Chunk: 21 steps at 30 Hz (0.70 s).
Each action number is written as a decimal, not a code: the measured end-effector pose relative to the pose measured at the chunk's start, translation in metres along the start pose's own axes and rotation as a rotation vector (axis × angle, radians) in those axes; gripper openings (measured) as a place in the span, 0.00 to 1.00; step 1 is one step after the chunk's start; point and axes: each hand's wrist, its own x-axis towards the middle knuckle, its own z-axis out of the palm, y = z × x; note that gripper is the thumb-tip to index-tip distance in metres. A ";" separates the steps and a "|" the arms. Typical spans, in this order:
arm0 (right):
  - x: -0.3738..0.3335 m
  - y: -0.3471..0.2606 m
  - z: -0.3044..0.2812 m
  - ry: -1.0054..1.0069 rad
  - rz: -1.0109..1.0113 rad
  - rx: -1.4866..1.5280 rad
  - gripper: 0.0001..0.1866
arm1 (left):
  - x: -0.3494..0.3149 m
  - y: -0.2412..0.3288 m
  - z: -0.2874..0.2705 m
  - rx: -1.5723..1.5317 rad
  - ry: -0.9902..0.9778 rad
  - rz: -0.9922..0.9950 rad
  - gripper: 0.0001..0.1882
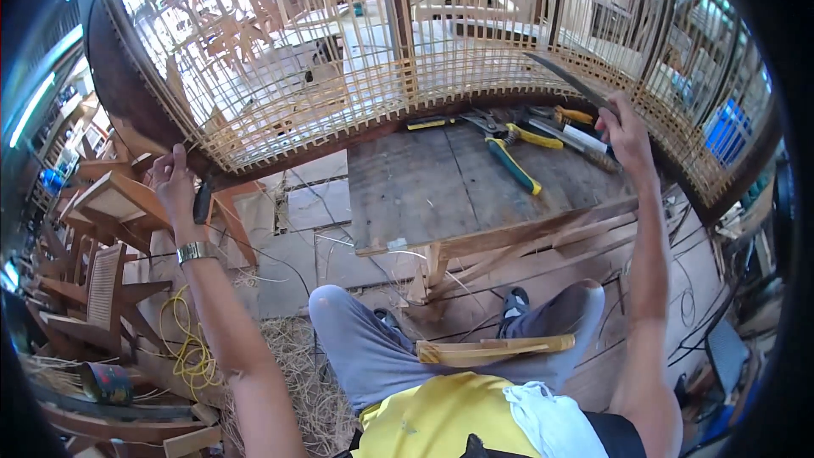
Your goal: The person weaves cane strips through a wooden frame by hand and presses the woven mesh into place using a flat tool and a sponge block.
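Note:
A wide curved dark wooden frame [322, 149] stands in front of me, woven with pale cane strips [280, 123]. My left hand [175, 187] is closed at its lower left corner. A dark tool handle [202, 203] juts out beside the palm; its other end is hidden. My right hand [627, 134] grips a long, narrow, dark blade [570, 78], pointing up and left across the weave. Below it, on a wooden bench [407, 195], lie green-and-yellow-handled pliers [515, 167], yellow-handled cutters [536, 136] and several other hand tools [585, 140].
Wooden chair frames [106, 203] crowd the left side. A yellow cord [193, 348], a painted can [108, 382] and loose cane scraps [297, 373] lie at lower left. A wooden piece [496, 350] spans my lap. Dark cables [687, 305] run along the floor at right.

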 end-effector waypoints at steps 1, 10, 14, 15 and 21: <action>-0.009 -0.012 0.006 0.034 0.036 0.174 0.08 | -0.001 0.000 0.000 0.026 0.037 0.034 0.17; -0.018 -0.169 0.066 0.397 -0.330 0.268 0.13 | -0.006 0.014 0.009 0.421 0.177 0.127 0.21; -0.003 -0.213 0.129 0.196 -0.420 0.107 0.14 | -0.025 0.039 0.016 0.786 0.248 0.304 0.19; -0.002 -0.216 0.138 0.032 -0.327 0.022 0.14 | -0.028 0.044 0.020 0.760 0.246 0.324 0.19; -0.018 -0.218 0.151 0.298 -0.473 0.157 0.12 | -0.034 0.061 0.029 0.779 0.316 0.408 0.18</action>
